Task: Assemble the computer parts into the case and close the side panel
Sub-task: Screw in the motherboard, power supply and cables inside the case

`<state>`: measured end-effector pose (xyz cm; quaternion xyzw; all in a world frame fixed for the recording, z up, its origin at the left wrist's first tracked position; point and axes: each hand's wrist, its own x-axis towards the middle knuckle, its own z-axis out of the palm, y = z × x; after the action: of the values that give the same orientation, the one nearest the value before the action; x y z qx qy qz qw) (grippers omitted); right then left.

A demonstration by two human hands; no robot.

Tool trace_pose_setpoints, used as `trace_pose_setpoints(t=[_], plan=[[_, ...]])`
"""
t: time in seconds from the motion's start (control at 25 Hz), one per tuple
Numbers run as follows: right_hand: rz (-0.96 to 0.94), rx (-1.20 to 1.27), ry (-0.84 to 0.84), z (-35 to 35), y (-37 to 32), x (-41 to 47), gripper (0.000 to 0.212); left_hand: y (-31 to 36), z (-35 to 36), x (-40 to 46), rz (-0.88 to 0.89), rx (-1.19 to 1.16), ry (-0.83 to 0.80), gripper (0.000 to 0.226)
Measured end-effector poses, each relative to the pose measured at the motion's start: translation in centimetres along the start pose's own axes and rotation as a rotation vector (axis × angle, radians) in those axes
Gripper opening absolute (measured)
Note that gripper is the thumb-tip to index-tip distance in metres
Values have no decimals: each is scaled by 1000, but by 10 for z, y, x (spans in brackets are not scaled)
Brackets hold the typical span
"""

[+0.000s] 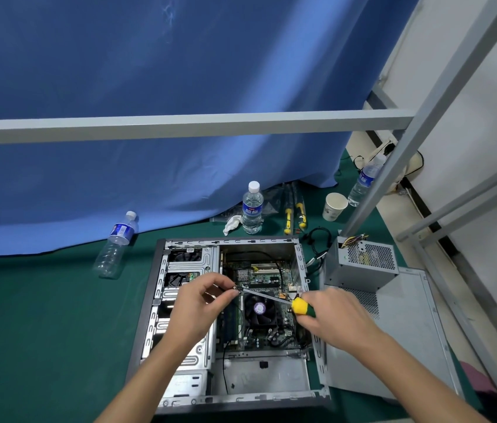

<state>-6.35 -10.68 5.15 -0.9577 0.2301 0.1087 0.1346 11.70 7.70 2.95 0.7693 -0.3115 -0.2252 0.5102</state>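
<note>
Two parts are waiting outside: power supply (pixel 363 264) and side panel (pixel 399 337), lying right of the open case (pixel 180 404) on the green tabletop (pixel 42 331) | motherboard (pixel 259 306) sitting inside | left hand (pixel 198 306) fingers pinching the screwdriver (pixel 299 306) tip, right hand (pixel 332 319) gripping the handle | room above the board is narrow between the case walls.

We see only our two forearms and hands. Our left hand (pixel 193 309) and our right hand (pixel 337 319) are both bare: no gloves, no rings that we can make out, no watch or band at either wrist. Both forearms are uncovered as far as the lower edge of the view, with no sleeve or cuff showing. Our fingers (pixel 225 293) have short, plain nails where they show; finer detail is too blurred to tell.
</note>
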Motion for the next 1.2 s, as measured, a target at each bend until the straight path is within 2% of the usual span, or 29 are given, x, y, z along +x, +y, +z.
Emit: trace_pose_setpoints(t=[0.4,0.56,0.72,0.96,1.2], plan=[[-38,-148,-43,-16,3,1,23,5,-1,-1,343,500,-48,12],[-52,-223,7,-21,3,-1,15,4,1,4,303,530,-58,6],[-93,-260,37,-23,1,-2,11,2,3,11,300,608,-76,9],[-88,-240,4,-30,0,1,8,1,5,15,261,533,-32,5],[-63,-220,-73,-37,-5,13,10,1,2,19,431,680,-25,21]])
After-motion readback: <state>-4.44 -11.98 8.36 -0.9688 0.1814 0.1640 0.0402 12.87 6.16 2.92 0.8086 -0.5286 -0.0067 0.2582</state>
